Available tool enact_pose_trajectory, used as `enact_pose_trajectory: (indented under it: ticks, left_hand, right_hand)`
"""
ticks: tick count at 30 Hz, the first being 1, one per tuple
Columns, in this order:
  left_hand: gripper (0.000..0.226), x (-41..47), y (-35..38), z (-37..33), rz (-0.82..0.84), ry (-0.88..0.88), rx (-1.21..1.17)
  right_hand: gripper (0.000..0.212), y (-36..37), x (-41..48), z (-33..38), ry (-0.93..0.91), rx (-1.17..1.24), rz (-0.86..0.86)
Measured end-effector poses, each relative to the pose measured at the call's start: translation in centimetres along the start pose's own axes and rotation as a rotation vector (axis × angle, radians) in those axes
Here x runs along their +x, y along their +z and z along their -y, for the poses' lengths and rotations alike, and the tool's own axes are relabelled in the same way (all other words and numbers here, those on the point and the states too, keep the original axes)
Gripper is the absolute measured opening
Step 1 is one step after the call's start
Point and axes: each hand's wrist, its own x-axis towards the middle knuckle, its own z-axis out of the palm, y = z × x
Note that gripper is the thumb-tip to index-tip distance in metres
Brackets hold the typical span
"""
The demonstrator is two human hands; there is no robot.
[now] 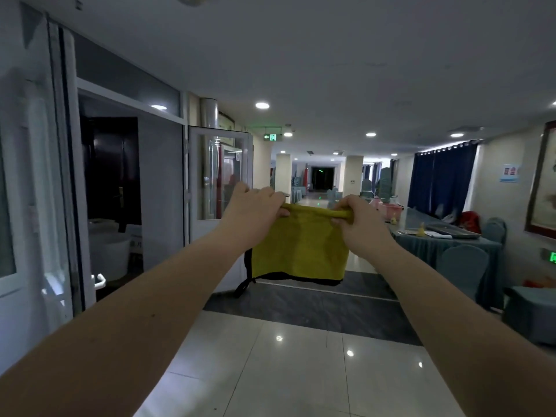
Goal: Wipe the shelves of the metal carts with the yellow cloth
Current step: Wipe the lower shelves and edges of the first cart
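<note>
A yellow cloth (301,248) with a dark hem hangs spread out in the air in front of me, at the middle of the head view. My left hand (255,209) pinches its top left corner. At the top right corner, my right hand (356,218) grips the bunched upper edge. Both arms are stretched forward. A dark loop dangles from the cloth's lower left corner. No metal cart shows in this view.
I stand in a hallway with a glossy tiled floor (285,371) and a dark floor strip (316,308). White-framed glass doors (219,182) are on the left. A table with a blue-grey cover (445,245) and covered chairs (464,266) stand on the right.
</note>
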Motion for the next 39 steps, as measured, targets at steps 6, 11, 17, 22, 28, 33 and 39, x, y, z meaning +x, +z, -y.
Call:
enact_pose_trajectory:
  ticks: [6, 11, 17, 22, 28, 33, 39]
  left_hand:
    - [0.034, 7.2, 11.4, 5.6, -0.038, 0.04, -0.233]
    - [0.039, 14.8, 20.5, 6.5, -0.079, 0.134, -0.357]
    - [0.038, 24.7, 30.2, 1.2, -0.138, 0.232, -0.485]
    - [0.046, 33.4, 35.8, -6.3, -0.196, 0.37, -0.488]
    - [0.05, 42.8, 43.6, -17.7, -0.205, 0.525, -0.601]
    - [0.05, 48.9, 50.5, -29.2, -0.323, 0.706, -0.776]
    - [0.048, 55.7, 55.0, -45.8, -0.438, 0.947, -0.955]
  right_hand:
    - [0.012, 8.1, 6.9, -2.6, 0.009, -0.254, -0.028]
    - [0.013, 12.0, 12.6, -6.9, 0.115, -0.322, -0.053]
    - [0.011, 12.8, 18.7, -16.1, 0.247, -0.387, -0.14]
    - [0.013, 10.1, 23.1, -26.2, 0.316, -0.476, -0.152]
    - [0.013, 7.1, 26.1, -38.8, 0.447, -0.657, -0.187]
    - [0.013, 5.4, 26.7, -49.2, 0.554, -1.035, -0.079]
    - [0.029, 1.1, 25.1, -61.4, 0.779, -1.236, -0.116]
